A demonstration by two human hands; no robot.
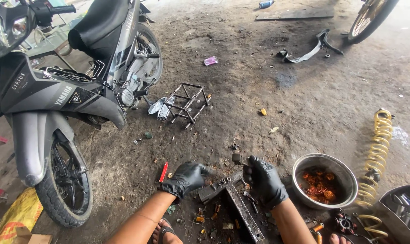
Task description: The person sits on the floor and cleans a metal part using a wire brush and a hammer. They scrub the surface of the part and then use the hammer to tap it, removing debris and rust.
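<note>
The right hand (264,180) was pinched on a small dark block (237,158); the left hand (185,178), half curled, gripped nothing beside the steel bars (232,199), probably heavy, rigid.

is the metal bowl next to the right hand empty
No, the metal bowl beside the right hand holds a heap of orange-brown bits at its bottom.
</note>
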